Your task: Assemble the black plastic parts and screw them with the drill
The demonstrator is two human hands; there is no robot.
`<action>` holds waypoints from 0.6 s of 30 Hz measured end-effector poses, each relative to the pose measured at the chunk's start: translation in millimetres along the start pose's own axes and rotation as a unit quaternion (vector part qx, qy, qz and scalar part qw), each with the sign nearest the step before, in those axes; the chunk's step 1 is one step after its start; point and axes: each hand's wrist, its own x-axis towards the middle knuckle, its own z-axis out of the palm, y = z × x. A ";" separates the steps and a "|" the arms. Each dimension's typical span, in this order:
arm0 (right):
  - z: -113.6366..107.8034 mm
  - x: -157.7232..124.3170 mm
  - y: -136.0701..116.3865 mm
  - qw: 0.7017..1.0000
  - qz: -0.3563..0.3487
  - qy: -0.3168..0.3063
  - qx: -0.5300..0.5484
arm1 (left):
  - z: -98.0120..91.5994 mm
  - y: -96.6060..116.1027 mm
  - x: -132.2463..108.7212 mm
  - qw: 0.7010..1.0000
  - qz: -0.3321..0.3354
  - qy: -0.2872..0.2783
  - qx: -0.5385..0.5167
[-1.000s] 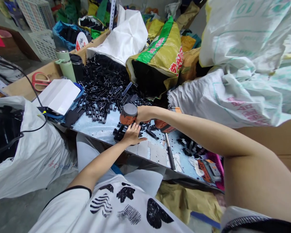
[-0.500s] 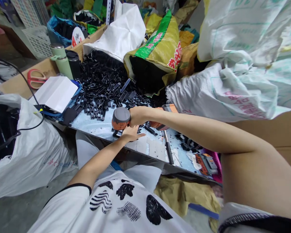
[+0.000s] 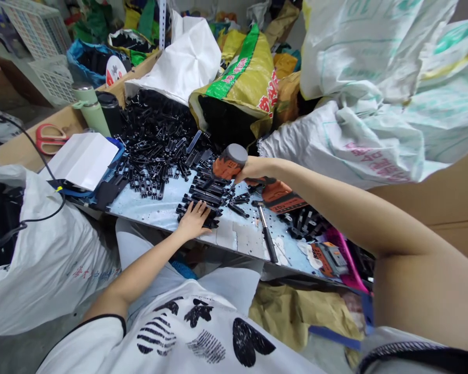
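Note:
My right hand [image 3: 253,169] is wrapped round the handle of an orange and grey cordless drill [image 3: 228,165], held above the work table. Its dark front end points down to the left, over a row of black plastic parts [image 3: 206,193] laid side by side. At the near end of that row, my left hand [image 3: 195,221] lies with fingers spread on the closest black parts. Whether the drill's tip touches a part, I cannot tell. A hammer [image 3: 267,236] with a black grip lies to the right of the row.
Behind the row is a heap of loose black parts [image 3: 152,135], spilling from a white sack [image 3: 191,62]. A yellow-green sack [image 3: 234,78] gapes beside it. A spare battery [image 3: 329,258] sits at the right, near a pink basket [image 3: 347,265]. Red-handled scissors [image 3: 50,139] and a green bottle [image 3: 91,109] stand left.
My right hand has lifted the drill up and away to the right, uncovering the row of parts. My left hand has moved slightly left and down, its fingers now spread on the parts.

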 end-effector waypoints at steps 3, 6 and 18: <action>-17.8 21.1 32.3 0.997 0.065 0.032 0.009 | 3.5 0.0 0.8 1.000 -0.013 0.001 0.015; -24.6 40.1 56.3 0.992 0.121 0.033 0.009 | 3.8 2.4 4.4 1.000 -0.018 -0.006 0.021; -23.4 55.4 70.7 0.995 0.083 0.016 -0.046 | -0.4 6.5 4.7 0.999 -0.036 -0.015 0.028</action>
